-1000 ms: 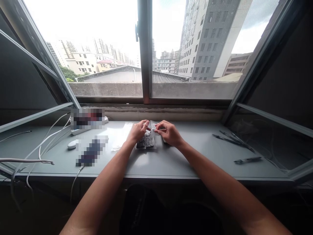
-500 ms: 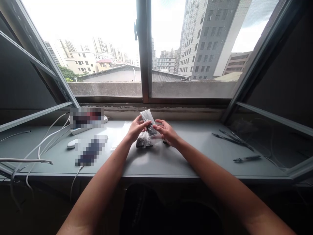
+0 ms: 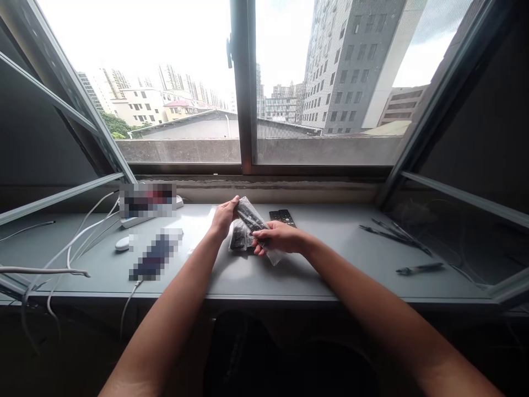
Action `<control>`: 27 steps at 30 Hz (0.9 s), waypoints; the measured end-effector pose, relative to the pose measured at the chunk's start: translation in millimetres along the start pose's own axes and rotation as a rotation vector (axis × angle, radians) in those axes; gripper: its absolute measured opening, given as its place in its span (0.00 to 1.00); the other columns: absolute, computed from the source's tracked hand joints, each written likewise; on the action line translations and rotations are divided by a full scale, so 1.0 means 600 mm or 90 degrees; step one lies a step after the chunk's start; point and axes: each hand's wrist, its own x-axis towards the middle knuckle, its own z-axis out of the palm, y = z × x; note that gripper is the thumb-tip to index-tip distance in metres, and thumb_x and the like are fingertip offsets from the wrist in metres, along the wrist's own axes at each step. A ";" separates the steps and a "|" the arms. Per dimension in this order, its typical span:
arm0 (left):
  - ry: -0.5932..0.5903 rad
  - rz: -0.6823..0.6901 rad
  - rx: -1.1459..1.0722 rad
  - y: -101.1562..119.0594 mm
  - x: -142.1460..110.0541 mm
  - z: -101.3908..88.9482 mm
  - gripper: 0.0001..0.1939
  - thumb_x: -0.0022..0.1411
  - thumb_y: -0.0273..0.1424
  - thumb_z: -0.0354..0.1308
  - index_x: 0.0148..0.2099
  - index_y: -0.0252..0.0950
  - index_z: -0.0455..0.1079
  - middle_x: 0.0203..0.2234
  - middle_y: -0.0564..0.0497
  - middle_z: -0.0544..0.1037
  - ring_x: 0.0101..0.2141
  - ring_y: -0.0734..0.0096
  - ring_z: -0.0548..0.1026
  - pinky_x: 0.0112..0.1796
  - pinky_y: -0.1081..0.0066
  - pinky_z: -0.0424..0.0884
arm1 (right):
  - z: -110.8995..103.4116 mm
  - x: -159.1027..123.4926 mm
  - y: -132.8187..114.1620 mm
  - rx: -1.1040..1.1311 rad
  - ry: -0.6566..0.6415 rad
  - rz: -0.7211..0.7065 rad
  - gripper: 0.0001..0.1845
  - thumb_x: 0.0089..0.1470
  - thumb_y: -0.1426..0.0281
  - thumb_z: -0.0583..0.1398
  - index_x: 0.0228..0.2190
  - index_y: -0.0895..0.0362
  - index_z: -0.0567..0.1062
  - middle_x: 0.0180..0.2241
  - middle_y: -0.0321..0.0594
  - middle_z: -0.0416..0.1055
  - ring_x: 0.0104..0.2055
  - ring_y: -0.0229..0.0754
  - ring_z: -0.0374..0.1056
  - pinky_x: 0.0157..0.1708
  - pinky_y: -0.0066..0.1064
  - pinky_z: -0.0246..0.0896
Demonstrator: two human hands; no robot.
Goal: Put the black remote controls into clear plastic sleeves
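A black remote control in a clear plastic bag is held slantwise above the table by both hands. My left hand pinches its upper end. My right hand is closed round the lower part, with loose plastic hanging below the fingers. Beneath them, partly covered, more bagged dark remotes lie on the table. Just behind my right hand are black remotes with buttons, without visible wrapping, their near ends hidden by the hand.
On the grey table, a power strip, white cables, a white mouse and a blurred-out item lie left. Pens and dark thin tools lie right. Metal frame bars flank both sides; a window stands behind.
The bagged remote has turned so its lower end points toward me and right. My right hand has shifted down along it to a fuller grip, uncovering the remotes behind.
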 end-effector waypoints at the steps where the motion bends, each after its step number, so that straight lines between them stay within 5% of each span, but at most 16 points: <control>1: -0.016 0.005 0.004 0.000 0.000 -0.001 0.30 0.51 0.55 0.77 0.41 0.32 0.81 0.30 0.48 0.82 0.32 0.66 0.79 0.39 0.67 0.78 | 0.001 0.000 0.001 0.002 -0.001 -0.004 0.16 0.58 0.66 0.76 0.34 0.65 0.79 0.33 0.49 0.83 0.33 0.47 0.83 0.36 0.34 0.84; 7: -0.113 0.014 0.055 -0.002 -0.011 0.006 0.32 0.52 0.56 0.77 0.42 0.30 0.83 0.34 0.43 0.84 0.37 0.58 0.83 0.44 0.61 0.81 | 0.007 -0.008 -0.008 -0.001 0.017 0.031 0.18 0.62 0.62 0.73 0.38 0.62 0.77 0.36 0.50 0.84 0.30 0.46 0.83 0.31 0.33 0.84; 13: -0.104 -0.068 0.019 0.005 -0.017 0.011 0.32 0.60 0.61 0.68 0.41 0.33 0.82 0.31 0.41 0.84 0.35 0.55 0.85 0.42 0.59 0.82 | 0.008 -0.006 -0.009 0.042 0.036 -0.008 0.14 0.65 0.64 0.71 0.41 0.59 0.74 0.34 0.45 0.82 0.29 0.42 0.81 0.28 0.31 0.82; 17: -0.158 -0.051 0.037 0.005 -0.016 0.009 0.30 0.56 0.57 0.74 0.36 0.32 0.82 0.32 0.41 0.84 0.36 0.55 0.84 0.43 0.59 0.82 | 0.007 -0.005 -0.005 0.045 0.020 -0.009 0.14 0.65 0.64 0.71 0.42 0.60 0.74 0.36 0.47 0.82 0.30 0.44 0.82 0.29 0.33 0.83; 24: -0.059 0.009 0.044 0.003 -0.010 0.003 0.32 0.55 0.58 0.74 0.40 0.31 0.83 0.34 0.41 0.85 0.35 0.59 0.84 0.42 0.61 0.82 | 0.003 -0.001 -0.004 0.032 0.031 0.010 0.14 0.66 0.65 0.70 0.40 0.60 0.74 0.37 0.49 0.83 0.30 0.44 0.82 0.27 0.31 0.82; 27: -0.116 -0.049 0.022 0.004 -0.013 0.005 0.32 0.61 0.59 0.70 0.41 0.31 0.83 0.33 0.39 0.85 0.37 0.54 0.85 0.43 0.59 0.83 | 0.004 -0.001 -0.007 0.034 0.047 -0.006 0.10 0.69 0.66 0.68 0.40 0.59 0.75 0.33 0.45 0.83 0.26 0.40 0.80 0.25 0.28 0.80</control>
